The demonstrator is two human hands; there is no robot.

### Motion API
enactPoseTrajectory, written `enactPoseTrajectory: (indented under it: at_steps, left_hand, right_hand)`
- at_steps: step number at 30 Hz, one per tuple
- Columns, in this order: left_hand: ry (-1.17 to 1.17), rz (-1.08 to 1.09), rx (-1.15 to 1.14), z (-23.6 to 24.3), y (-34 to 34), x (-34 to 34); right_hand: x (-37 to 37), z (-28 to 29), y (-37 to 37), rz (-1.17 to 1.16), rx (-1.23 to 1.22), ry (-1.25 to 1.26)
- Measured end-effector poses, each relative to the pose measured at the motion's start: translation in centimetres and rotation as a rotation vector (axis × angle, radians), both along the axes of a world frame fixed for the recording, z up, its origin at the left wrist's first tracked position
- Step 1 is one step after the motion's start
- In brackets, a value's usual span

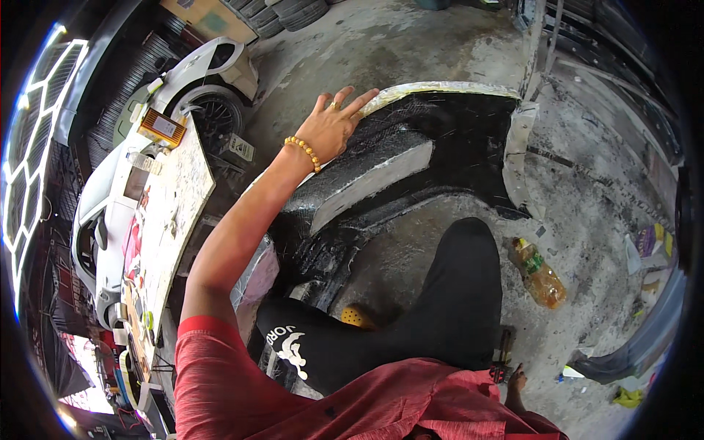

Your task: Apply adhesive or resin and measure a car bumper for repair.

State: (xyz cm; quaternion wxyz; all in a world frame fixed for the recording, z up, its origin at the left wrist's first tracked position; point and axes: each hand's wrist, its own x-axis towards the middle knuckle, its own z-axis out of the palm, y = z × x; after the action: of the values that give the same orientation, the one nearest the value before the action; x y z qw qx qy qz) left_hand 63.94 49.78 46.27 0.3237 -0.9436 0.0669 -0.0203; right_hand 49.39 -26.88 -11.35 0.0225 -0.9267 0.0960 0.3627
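A large black moulded car body panel [469, 139], curved like a bumper, lies in front of me. Pale, rough material runs along its rim, and a grey strip crosses its face. Resting on the panel's upper left edge is my left hand [334, 125], palm down with fingers spread and nothing held. A beaded bracelet circles that wrist. My right hand [517, 383] is low beside my right hip, mostly covered by my red shirt. Next to it is a dark, narrow tool [504, 348]; whether the fingers hold it is unclear.
On the floor to my right stand out a plastic bottle [539, 275] of amber liquid and a dark curved piece [623, 367]. At left, a cluttered board table [180, 202] carries a yellow tin [163, 127]. White cars [110, 213] and stacked tyres [297, 11] are beyond.
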Motion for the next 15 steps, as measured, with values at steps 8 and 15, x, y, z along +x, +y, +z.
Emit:
enactPoseTrajectory:
  at_steps: [8, 15]
  left_hand:
    - [-0.210, 0.111, -0.260, -2.8, -0.5, 0.6]
    - [-0.380, 0.221, -0.420, -5.4, -2.4, 1.9]
  right_hand:
    - [0.1, -1.0, 0.2, 0.122, -0.005, -0.045]
    - [2.9, 7.1, 1.3, 0.058, -0.038, 0.060]
